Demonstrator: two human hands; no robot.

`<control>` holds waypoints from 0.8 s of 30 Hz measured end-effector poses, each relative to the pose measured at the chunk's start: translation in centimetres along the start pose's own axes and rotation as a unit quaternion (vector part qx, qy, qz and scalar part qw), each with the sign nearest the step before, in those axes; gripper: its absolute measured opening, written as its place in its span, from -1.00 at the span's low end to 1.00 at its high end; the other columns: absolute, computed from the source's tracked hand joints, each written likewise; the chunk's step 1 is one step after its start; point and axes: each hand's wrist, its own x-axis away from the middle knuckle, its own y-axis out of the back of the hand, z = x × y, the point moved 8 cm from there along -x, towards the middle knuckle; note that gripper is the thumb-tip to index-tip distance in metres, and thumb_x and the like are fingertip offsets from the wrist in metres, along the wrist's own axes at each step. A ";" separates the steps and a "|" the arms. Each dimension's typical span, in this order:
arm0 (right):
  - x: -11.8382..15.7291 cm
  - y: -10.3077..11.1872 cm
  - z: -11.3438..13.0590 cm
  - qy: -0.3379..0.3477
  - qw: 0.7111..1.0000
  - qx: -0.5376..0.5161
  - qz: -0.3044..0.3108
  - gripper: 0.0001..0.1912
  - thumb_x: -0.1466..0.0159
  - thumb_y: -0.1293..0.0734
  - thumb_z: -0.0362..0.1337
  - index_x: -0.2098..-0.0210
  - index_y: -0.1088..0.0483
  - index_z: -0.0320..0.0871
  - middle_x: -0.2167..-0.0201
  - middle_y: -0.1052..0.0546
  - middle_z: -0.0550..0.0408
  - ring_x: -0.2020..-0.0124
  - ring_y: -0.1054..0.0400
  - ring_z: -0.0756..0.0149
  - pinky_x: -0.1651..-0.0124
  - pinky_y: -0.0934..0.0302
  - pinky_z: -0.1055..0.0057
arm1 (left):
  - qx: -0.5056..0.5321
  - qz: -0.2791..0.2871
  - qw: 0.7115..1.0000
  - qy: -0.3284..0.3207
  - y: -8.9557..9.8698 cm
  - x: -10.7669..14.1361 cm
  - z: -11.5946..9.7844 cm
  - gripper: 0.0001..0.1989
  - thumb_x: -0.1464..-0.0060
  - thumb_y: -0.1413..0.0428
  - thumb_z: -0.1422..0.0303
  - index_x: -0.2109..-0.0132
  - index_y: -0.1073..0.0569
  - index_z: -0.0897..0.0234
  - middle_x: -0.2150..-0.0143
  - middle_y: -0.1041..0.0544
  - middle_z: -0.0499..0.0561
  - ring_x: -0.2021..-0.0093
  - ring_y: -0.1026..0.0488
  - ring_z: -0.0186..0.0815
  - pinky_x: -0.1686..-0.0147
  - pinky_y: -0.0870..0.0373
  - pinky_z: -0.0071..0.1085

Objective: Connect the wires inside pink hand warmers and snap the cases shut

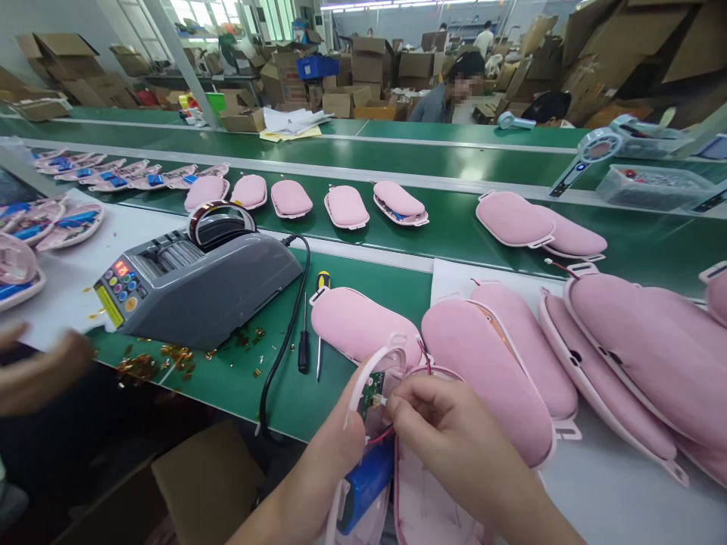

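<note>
My left hand is wrapped round the pale plastic half of an opened pink case, whose curved rim arches over its fingers. Inside that half sits a green circuit board, with a blue cylindrical battery below it. At the board, my right hand pinches a small white connector; whether it is seated in its socket I cannot tell. Red and dark wires run beneath the fingers. The other case half, a pink shell, lies under my right hand, partly covered by it.
Beyond my hands lie a pink case and two screwdrivers. A grey tape dispenser stands at left, amid tape scraps. Another person's blurred hand is at far left. Pink cases crowd the right; others line the green belt.
</note>
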 end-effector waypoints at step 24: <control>-2.5 5.9 1.8 0.024 0.989 0.095 -0.114 -0.82 -0.21 -0.27 -0.30 0.24 -0.47 -0.18 0.34 -0.53 0.05 0.36 -0.41 0.34 0.37 -0.23 0.48 | 0.007 -0.019 1.000 -0.012 1.7 -2.3 0.4 -0.54 0.09 -0.28 0.10 0.04 -0.54 0.21 -0.05 -0.54 0.05 -0.28 -0.20 0.07 -0.28 -0.10 -0.07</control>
